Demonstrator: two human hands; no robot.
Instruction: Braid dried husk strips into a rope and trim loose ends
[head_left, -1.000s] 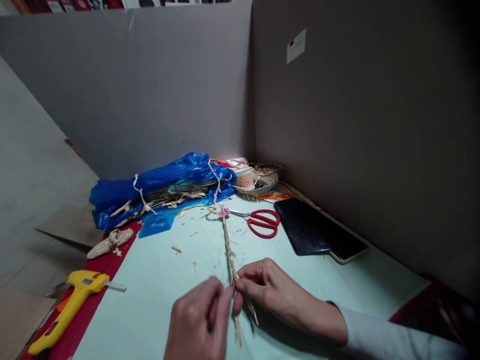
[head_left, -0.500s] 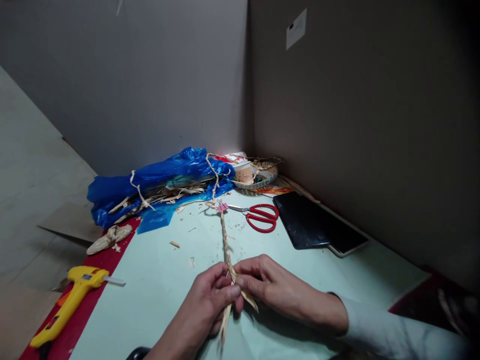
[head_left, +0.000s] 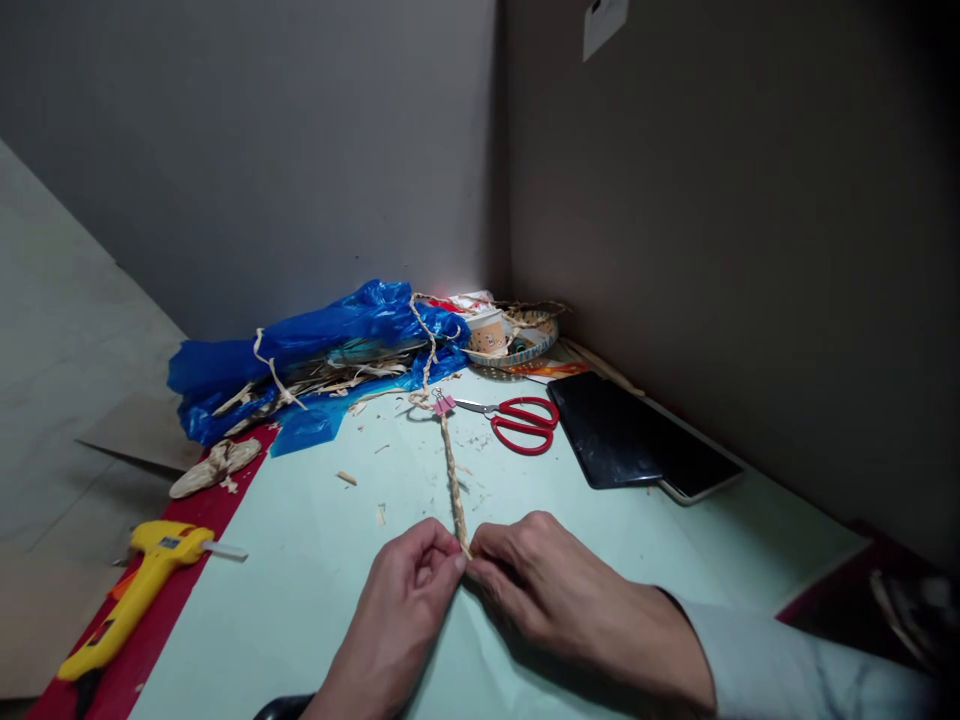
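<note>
The hands (head_left: 559, 590) are hiding the end of the braid (head_left: 452, 478). The top edge is cropping a card (head_left: 604, 24), the bottom edge a dark object (head_left: 283, 708). A tablet (head_left: 600, 430) is partly covering another device (head_left: 706, 488).

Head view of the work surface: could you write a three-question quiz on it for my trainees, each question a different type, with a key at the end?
1. True or false: the red-handled scissors lie between the pink clip and the black slab.
2. Multiple choice: which of these rests on the red strip?
A) paper cup
B) yellow glue gun
C) round basket
3. Fill in the blank: the fingertips of the left hand and the right hand meet at a straw-coloured ____.

Key: 1. True. 2. B. 3. Braid.
</note>
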